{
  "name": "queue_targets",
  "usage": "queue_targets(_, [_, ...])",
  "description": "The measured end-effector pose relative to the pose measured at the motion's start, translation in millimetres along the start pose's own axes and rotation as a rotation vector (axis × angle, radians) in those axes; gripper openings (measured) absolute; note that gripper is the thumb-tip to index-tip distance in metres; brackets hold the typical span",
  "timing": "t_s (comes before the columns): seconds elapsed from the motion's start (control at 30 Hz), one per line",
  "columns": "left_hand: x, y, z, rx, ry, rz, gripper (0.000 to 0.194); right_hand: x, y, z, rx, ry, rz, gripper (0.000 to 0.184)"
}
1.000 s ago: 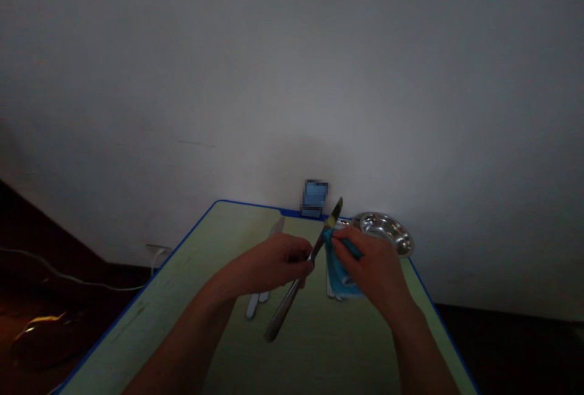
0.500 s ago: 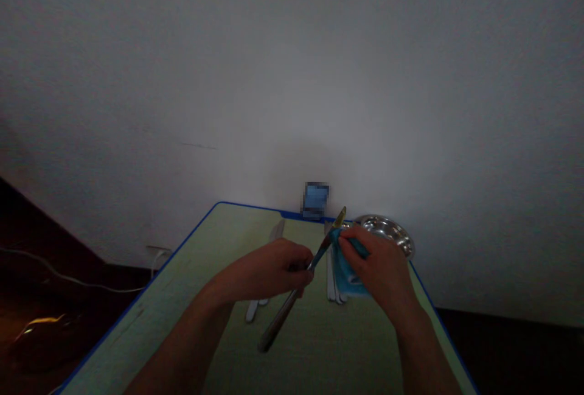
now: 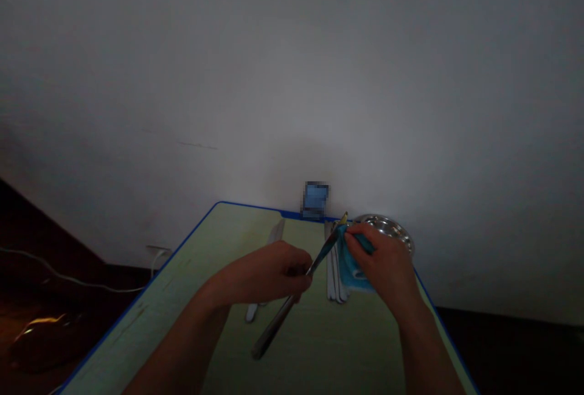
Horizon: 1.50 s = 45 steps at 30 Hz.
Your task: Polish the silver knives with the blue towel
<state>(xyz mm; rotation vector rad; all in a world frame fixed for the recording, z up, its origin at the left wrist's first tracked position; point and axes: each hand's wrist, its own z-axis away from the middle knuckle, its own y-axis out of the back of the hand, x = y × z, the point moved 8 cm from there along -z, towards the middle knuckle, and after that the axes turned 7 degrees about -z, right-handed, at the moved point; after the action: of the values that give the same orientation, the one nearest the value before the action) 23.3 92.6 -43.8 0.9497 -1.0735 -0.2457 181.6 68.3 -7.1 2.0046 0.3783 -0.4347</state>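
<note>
My left hand [image 3: 283, 270] is closed around the middle of a table knife [image 3: 277, 325], whose handle slants down toward me. The blade rises to the right, up to my right hand [image 3: 381, 261]. Pinched in my right fingers is a blue cloth [image 3: 353, 270], pressed on the blade near the tip and hanging down below. Behind the cloth, several knives [image 3: 335, 282] lie side by side on the table. More cutlery [image 3: 252, 311] lies partly hidden under my left hand, with a blade [image 3: 276, 230] showing beyond it.
A shiny metal bowl [image 3: 392, 224] stands at the table's back right, partly behind my right hand. A small pixelated screen-like object [image 3: 316, 199] leans on the wall [image 3: 292, 78]. The pale table [image 3: 219, 237] has a blue edge. A white cable [image 3: 82, 282] runs at the left.
My right hand and the cloth have slid slightly along the blade toward its tip. The knife's handle end has dipped a little down and to the left.
</note>
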Motion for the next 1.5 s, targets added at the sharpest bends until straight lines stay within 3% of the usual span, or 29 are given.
queue_targets(0.63, [7, 4.7, 7, -0.059, -0.041, -0.048, 0.017, 5, 8, -2, 0.091, 0.042, 0.012, 0.018])
queue_targets(0.83, [-2, 4.9, 4, -0.037, 0.02, -0.009, 0.018, 7, 9, -2, 0.106, 0.027, 0.032, 0.018])
queue_targets(1.0, [-19, 2.2, 1, -0.032, 0.14, 0.155, 0.021, 3, 10, -1, 0.123, 0.038, -0.002, 0.016])
queue_targets(1.17, [-24, 5.0, -2, 0.004, 0.176, 0.205, 0.023, -5, 2, 3, 0.046, 0.059, -0.098, 0.016])
queue_targets(1.5, [-23, 3.2, -3, 0.011, 0.213, 0.182, 0.024, -44, -21, 17, -0.145, 0.278, -0.199, 0.012])
